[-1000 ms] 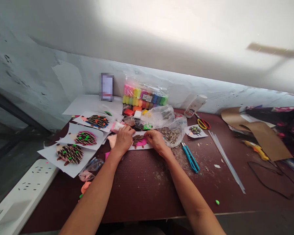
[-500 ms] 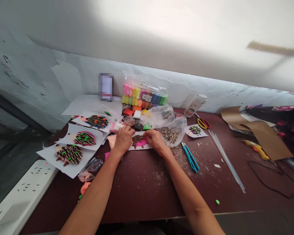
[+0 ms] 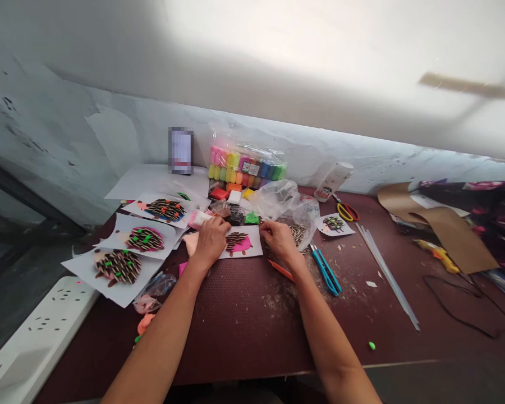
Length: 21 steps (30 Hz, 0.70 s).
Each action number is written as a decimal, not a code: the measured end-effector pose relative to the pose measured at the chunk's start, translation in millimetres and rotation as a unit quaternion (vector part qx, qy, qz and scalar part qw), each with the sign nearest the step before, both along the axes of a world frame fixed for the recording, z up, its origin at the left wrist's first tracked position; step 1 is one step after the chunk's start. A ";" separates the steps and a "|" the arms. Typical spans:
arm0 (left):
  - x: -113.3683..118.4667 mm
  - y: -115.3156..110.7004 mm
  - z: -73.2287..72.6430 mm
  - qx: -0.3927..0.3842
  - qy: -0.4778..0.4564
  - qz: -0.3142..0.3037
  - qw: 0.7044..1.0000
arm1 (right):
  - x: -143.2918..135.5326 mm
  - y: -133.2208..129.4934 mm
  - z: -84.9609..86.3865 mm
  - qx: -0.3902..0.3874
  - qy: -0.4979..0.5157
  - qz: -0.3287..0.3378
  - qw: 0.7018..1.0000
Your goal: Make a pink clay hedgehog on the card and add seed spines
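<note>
My left hand (image 3: 211,241) rests on the left end of a white paper card (image 3: 256,247), its fingers bent and pressed on it. On this card is a pink clay hedgehog body (image 3: 246,243), partly covered with rows of striped sunflower seeds (image 3: 235,240). To the right of the card, my right hand (image 3: 279,240) is beside the heap of loose seeds (image 3: 298,234) in a clear plastic bag (image 3: 307,216). Its fingers are curled together, and anything between them is too small to make out. An orange pointed tool (image 3: 281,270) lies partly under my right wrist.
Finished hedgehog cards (image 3: 120,266) overlap at left, near a white power strip (image 3: 42,325). Coloured clay packs (image 3: 246,168) stand at the back. Right of my arm lie a blue utility knife (image 3: 326,272), scissors (image 3: 347,211), clear glue sticks (image 3: 387,275) and a yellow glue gun (image 3: 440,256).
My right hand has moved right, from the pink clay body to the seed heap, uncovering the card's right end. The orange tool now shows. My left hand stays on the card.
</note>
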<state>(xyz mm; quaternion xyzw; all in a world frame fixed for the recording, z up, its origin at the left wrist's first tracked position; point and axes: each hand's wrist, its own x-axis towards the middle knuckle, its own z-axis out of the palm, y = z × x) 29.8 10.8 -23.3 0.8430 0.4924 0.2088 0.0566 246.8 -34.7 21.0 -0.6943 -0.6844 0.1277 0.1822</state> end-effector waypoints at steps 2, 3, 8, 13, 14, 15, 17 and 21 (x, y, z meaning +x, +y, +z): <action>0.1 0.4 -0.1 -0.001 -0.001 0.000 1.000 | 10.3 -3.8 5.5 0.014 -0.023 -0.053 0.998; 0.2 0.6 -0.3 -0.001 -0.001 0.001 1.000 | 14.6 -5.5 7.5 0.013 -0.033 -0.075 0.997; 0.2 1.5 -1.4 0.008 0.001 0.000 1.000 | 16.0 -8.6 10.0 -0.028 -0.059 -0.092 0.994; 0.2 0.9 -1.4 0.013 0.004 0.001 1.000 | -1.5 -5.9 6.1 -0.053 -0.114 -0.065 0.990; 0.3 0.6 -1.2 0.013 0.004 0.001 1.000 | -3.9 -5.4 5.3 -0.059 -0.124 -0.064 0.988; 0.5 0.3 -0.9 0.014 0.004 0.001 1.000 | -5.5 -5.1 4.7 -0.062 -0.131 -0.063 0.987; 0.9 -0.3 -0.2 0.013 0.006 0.003 1.000 | -7.0 -4.9 3.4 -0.062 -0.136 -0.061 0.987; 1.5 -0.7 1.0 0.010 0.011 0.008 1.000 | -5.2 -5.8 1.6 -0.040 -0.123 -0.055 0.990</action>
